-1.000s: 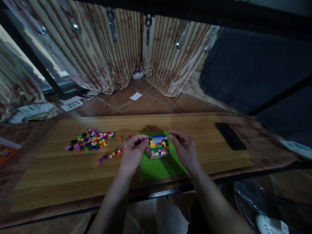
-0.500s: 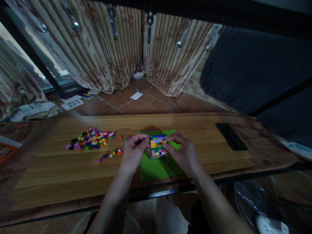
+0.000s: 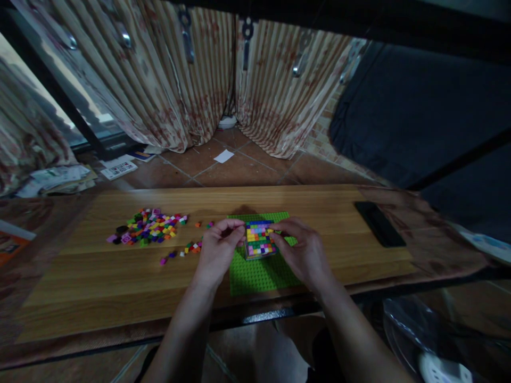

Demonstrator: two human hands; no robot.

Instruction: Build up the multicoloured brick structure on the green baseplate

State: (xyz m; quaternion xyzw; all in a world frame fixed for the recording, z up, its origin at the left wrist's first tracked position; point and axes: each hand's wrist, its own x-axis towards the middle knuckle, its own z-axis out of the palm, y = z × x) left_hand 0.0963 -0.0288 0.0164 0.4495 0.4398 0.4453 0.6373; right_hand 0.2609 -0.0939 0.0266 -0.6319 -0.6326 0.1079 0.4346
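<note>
A multicoloured block of small bricks [image 3: 258, 239] stands on a green baseplate [image 3: 259, 274] on the wooden table [image 3: 99, 282]. My left hand [image 3: 219, 249] has its fingers curled and pinched against the block's left edge. From the other side my right hand [image 3: 301, 251] reaches in, thumb and forefinger pinched at the block's top right, seemingly on a small brick too tiny to make out.
A pile of loose coloured bricks [image 3: 147, 227] lies at the left, with a few strays [image 3: 190, 248] closer to my left hand. A black phone [image 3: 379, 223] lies at the right end. Curtains and tiled floor are behind the table.
My right hand has moved left from beside the block onto its top right corner, its fingers closing into a pinch. The left hand stays at the block's left edge.
</note>
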